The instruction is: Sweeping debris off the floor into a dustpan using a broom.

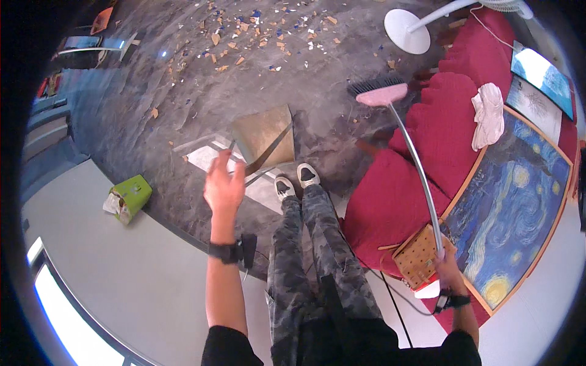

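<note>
My right hand (pixel 450 270) is wrapped around the metal handle of a broom (pixel 421 174). The broom's pink head (pixel 382 94) with dark bristles is up ahead, beside the red sofa. In front of my body, my left hand (pixel 224 185) is raised and a little blurred. Its fingers overlap the end of a dark strap (pixel 272 145); whether they grip it is unclear. This strap runs from a tan, square-sided object (pixel 270 130), possibly a bag or dustpan, just beyond my shoes (pixel 295 180). Black bands circle both wrists.
Torn scraps (pixel 256 36) litter the dark floor ahead. A white fan base (pixel 407 31) stands beyond the red sofa (pixel 403 196), which bears a brown patterned bag (pixel 419 258), a whitish cloth (pixel 488 116) and a framed swirling-sky picture (pixel 517 201). A green bin (pixel 132 194) is at left.
</note>
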A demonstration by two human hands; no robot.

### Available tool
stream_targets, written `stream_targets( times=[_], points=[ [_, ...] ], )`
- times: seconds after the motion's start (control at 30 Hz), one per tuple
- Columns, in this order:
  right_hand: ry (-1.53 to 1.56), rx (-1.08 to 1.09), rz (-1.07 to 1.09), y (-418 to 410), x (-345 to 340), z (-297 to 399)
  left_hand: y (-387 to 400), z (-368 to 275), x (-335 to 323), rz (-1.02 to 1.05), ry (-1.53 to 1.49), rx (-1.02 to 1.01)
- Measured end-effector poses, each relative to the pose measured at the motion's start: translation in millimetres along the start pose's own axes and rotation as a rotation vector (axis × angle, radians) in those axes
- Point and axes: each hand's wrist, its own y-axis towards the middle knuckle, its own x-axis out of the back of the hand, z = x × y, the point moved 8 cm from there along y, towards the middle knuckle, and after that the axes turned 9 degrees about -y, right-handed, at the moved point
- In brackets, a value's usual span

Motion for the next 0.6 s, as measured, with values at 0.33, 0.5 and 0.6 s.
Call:
stream_targets(
  times=[0.33, 0.5, 0.6],
  points=[
    [0.014, -0.375, 0.463, -55.7, 27.2, 94.4, 17.4, 13.5, -45.5, 0.254, 0.383, -0.027],
    [-0.272, -0.188, 0.383, -53.8, 37.8, 194.4, 35.5, 28.4, -30.0, 0.212, 0.333, -0.046],
    [-0.470, -0.145, 0.438, -40.9, 35.8, 194.3, 32.4, 32.5, -34.3, 0.270, 0.270, -0.053]
  ],
)
